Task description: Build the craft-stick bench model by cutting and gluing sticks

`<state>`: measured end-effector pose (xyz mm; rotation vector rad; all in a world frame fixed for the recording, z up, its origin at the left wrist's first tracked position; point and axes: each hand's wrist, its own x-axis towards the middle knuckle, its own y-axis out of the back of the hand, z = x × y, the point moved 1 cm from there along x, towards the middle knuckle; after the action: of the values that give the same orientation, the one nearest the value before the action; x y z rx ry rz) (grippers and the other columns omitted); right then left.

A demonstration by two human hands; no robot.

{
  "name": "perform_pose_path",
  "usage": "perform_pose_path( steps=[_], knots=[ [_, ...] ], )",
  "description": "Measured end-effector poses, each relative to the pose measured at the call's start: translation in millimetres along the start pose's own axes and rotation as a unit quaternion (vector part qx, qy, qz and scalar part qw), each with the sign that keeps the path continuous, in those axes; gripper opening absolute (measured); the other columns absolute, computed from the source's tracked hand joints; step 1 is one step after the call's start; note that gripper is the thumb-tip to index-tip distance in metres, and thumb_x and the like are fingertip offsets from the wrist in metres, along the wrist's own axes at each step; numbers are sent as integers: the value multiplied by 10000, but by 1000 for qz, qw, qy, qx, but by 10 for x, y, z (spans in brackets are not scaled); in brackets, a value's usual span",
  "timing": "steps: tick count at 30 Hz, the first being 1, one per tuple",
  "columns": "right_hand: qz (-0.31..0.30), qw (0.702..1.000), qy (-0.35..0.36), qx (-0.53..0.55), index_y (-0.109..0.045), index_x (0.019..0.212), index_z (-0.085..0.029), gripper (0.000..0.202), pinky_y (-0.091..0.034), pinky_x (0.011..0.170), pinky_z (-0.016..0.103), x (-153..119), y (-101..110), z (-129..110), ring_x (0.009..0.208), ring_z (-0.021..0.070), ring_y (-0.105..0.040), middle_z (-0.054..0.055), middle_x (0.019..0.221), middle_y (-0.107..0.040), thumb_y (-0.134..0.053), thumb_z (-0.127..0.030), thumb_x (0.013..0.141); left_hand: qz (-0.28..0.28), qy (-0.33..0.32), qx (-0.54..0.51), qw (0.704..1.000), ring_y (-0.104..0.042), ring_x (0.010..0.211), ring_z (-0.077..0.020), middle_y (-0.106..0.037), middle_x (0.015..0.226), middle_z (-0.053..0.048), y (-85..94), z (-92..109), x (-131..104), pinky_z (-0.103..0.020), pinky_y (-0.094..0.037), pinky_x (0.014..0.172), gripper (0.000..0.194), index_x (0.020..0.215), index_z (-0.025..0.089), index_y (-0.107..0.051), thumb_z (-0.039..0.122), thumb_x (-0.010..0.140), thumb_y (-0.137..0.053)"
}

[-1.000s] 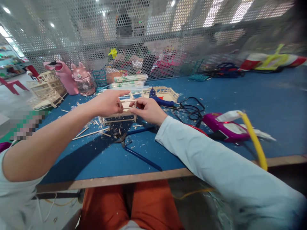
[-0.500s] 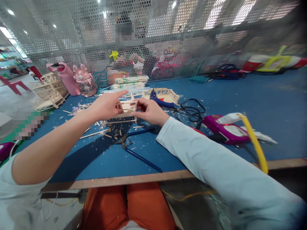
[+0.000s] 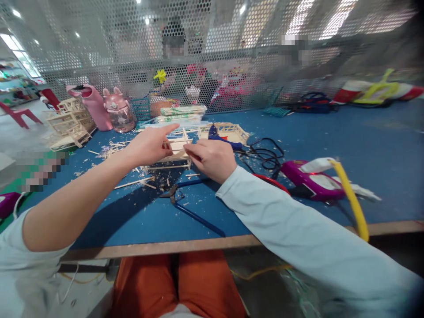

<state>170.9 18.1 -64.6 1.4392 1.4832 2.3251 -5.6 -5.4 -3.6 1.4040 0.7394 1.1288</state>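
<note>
A small model built of thin wooden sticks (image 3: 180,155) stands on the blue tabletop in front of me. My left hand (image 3: 150,145) grips its left side, thumb and lower fingers curled in and the index finger stretched out over the top. At the model's right end, my right hand (image 3: 214,158) is closed in a pinch on the top rail; whether a loose stick is also between the fingertips I cannot tell. Just below the model lie blue-handled pliers (image 3: 172,194), their handles spread. A blue glue gun (image 3: 228,141) rests behind my right hand.
Stick scraps (image 3: 114,150) litter the left. Behind stand another stick frame (image 3: 236,131), bundled sticks (image 3: 182,114), a pink bottle (image 3: 97,108) and a rabbit-eared jar (image 3: 118,112). A purple tool (image 3: 311,179) and black cord (image 3: 265,152) lie right. Mesh (image 3: 232,53) closes the back, a person beyond.
My right hand has turned over so that its back faces up, with its fingers drawn closer together at the model's end. The left hand keeps its hold. The view has shifted slightly.
</note>
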Motion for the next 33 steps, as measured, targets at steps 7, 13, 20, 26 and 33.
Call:
perform_pose_path(
  steps=[7, 13, 20, 26, 33],
  knots=[
    [-5, 999, -9, 41, -716, 853, -161, 307, -346, 619, 277, 26, 71, 12, 703, 169, -569, 93, 797, -687, -437, -287, 876, 197, -53, -46, 978, -539, 1071, -246, -638, 1110, -94, -87, -11, -232, -389, -371, 953, 544, 1279, 183, -475, 243, 756, -610],
    [-45, 937, -185, 292, -693, 733, -146, 209, -370, 565, 262, -46, 337, -71, 555, 125, -501, 31, 621, -635, -588, -325, 753, 356, 29, -423, 833, -487, 567, -102, -568, 687, -1, -374, 233, -622, -234, -414, 554, 122, 866, 186, -593, 273, 851, -509],
    [-90, 821, -278, 491, -655, 700, -145, 201, -408, 572, 248, -129, 396, -537, 580, 113, -517, 14, 646, -641, -605, -339, 693, 217, 94, -687, 687, -515, 561, -78, -578, 627, 47, -543, 383, -613, -213, -445, 580, 365, 1011, 173, -638, 244, 665, -730],
    [-73, 836, -252, 483, -657, 688, -145, 207, -407, 585, 243, -98, 313, -642, 590, 116, -537, 15, 654, -655, -588, -337, 724, 152, 111, -700, 690, -520, 583, -77, -636, 649, 2, -575, 311, -631, -200, -431, 583, 241, 711, 136, -690, 363, 652, -746],
    [-149, 949, -215, 179, -609, 678, -193, 279, -347, 576, 294, -408, 493, -49, 577, 163, -517, 42, 634, -609, -471, -380, 832, 119, 134, -752, 634, -536, 521, -50, -607, 598, 32, -507, 289, -593, -184, -470, 570, 197, 663, 147, -595, 271, 662, -747]
  ],
)
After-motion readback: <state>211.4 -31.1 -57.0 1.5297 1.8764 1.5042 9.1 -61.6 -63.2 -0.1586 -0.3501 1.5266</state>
